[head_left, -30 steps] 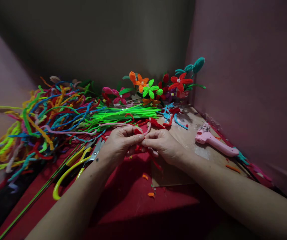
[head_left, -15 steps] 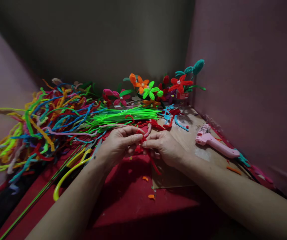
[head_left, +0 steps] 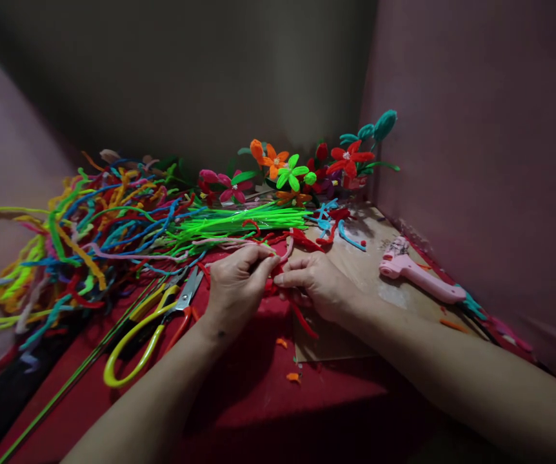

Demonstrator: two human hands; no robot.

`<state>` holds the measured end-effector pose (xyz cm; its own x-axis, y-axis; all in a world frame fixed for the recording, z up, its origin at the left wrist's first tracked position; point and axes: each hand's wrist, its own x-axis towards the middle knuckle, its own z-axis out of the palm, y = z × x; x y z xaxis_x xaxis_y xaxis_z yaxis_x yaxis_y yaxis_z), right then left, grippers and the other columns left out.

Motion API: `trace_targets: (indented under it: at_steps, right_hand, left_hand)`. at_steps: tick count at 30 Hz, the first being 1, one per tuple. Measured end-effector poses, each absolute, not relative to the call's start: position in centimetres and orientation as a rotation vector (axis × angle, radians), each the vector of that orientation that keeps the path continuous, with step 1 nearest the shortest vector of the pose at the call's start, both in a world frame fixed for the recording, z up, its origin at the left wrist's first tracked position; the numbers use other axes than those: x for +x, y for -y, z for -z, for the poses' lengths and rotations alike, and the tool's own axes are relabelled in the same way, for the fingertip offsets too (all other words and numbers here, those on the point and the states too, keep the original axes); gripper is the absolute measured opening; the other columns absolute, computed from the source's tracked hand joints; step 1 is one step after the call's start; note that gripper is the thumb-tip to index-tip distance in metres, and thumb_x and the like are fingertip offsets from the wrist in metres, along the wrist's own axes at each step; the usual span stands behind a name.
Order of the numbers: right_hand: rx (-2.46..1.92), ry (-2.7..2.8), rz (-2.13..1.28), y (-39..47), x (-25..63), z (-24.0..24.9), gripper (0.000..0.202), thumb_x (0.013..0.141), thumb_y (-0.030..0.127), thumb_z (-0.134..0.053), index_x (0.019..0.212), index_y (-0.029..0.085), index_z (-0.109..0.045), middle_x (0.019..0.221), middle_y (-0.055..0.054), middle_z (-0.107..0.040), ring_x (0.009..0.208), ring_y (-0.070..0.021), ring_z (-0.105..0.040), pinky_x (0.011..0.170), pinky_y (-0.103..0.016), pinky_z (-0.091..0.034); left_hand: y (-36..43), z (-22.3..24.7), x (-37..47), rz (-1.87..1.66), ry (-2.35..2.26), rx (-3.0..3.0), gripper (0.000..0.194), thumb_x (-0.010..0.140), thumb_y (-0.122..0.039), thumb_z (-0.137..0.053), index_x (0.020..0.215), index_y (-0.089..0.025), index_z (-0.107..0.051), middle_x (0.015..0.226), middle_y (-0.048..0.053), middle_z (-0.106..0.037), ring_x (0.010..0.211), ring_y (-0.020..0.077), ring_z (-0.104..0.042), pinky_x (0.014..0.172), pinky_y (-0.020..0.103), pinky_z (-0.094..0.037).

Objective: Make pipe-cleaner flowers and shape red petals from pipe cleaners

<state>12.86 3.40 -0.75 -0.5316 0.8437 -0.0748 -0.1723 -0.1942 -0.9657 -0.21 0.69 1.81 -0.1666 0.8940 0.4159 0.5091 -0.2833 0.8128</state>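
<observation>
Both hands meet over the middle of the red-covered table, closed on one red pipe cleaner. My left hand pinches its upper part between thumb and forefinger. My right hand grips it just to the right, and a tail of it hangs below the fingers. The part between the fingertips is mostly hidden. Behind the hands lie red pipe-cleaner pieces and a pink one. To the left of my left wrist rest scissors with yellow and orange handles.
A tangled heap of coloured pipe cleaners fills the left. Bright green ones lie bundled behind the hands, with pipe-cleaner flowers at the back. A pink glue gun rests on the cardboard at right. Orange scraps lie in front.
My left hand has turned and shifted slightly right, its fingers now pinching higher on the red pipe cleaner. More of the scissors shows. The right hand has barely moved.
</observation>
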Motion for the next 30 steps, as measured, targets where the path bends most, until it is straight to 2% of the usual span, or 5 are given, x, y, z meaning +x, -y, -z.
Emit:
trace_targets:
  at_steps: [7, 15, 21, 25, 30]
  right_hand:
    - [-0.881, 1.353, -1.673, -3.2, 12.7, 0.8, 0.021, 0.061, 0.016, -0.059, 0.044, 0.015, -0.048, 0.035, 0.006, -0.040, 0.034, -0.0035, -0.030, 0.037, -0.021, -0.016]
    - [-0.852, 1.352, -1.759, -3.3, 12.6, 1.2, 0.019, 0.062, 0.018, -0.058, 0.046, 0.015, -0.049, 0.036, 0.006, -0.041, 0.031, -0.0036, -0.028, 0.034, -0.021, -0.015]
    - [-0.844, 1.179, -1.722, -3.8, 13.0, 0.7, 0.019, 0.065, 0.024, -0.063, 0.054, 0.015, -0.051, 0.044, 0.004, -0.049, 0.034, -0.0045, -0.036, 0.036, -0.019, -0.021]
    - [-0.759, 1.015, -1.665, -3.9, 13.1, 0.3, 0.022, 0.063, 0.019, -0.065, 0.050, 0.014, -0.048, 0.042, 0.006, -0.044, 0.036, -0.0029, -0.033, 0.039, -0.020, -0.024]
    - [-0.781, 1.015, -1.650, -4.0, 13.1, 0.4, 0.028, 0.063, 0.020, -0.065, 0.046, 0.015, -0.044, 0.040, 0.007, -0.040, 0.037, -0.0031, -0.031, 0.041, -0.022, -0.023]
  left_hand:
    - [-1.1, -2.1, -0.8, -1.146, -1.404, 1.447, 0.019, 0.066, -0.033, -0.066, 0.059, -0.015, -0.064, 0.046, -0.004, -0.046, 0.040, 0.0063, -0.034, 0.040, 0.020, -0.025]
    - [-0.8, -1.3, -0.3, -1.439, -1.573, 2.149, 0.014, 0.075, -0.025, -0.058, 0.067, -0.018, -0.068, 0.073, 0.003, -0.063, 0.071, 0.0136, -0.055, 0.070, 0.023, -0.041]
    - [-1.9, -1.7, -0.9, -1.360, -1.364, 1.333, 0.025, 0.075, -0.038, -0.057, 0.078, -0.014, -0.062, 0.061, -0.001, -0.056, 0.043, 0.0062, -0.043, 0.039, 0.018, -0.032]
    - [-1.9, -1.6, -1.2, -1.099, -1.241, 1.177, 0.032, 0.071, -0.044, -0.063, 0.077, -0.013, -0.060, 0.063, 0.001, -0.057, 0.040, 0.0048, -0.042, 0.035, 0.017, -0.029]
    - [-1.2, -1.6, -0.5, -1.036, -1.419, 1.449, 0.022, 0.066, -0.031, -0.069, 0.075, -0.014, -0.058, 0.057, -0.004, -0.052, 0.042, 0.0053, -0.042, 0.040, 0.018, -0.033]
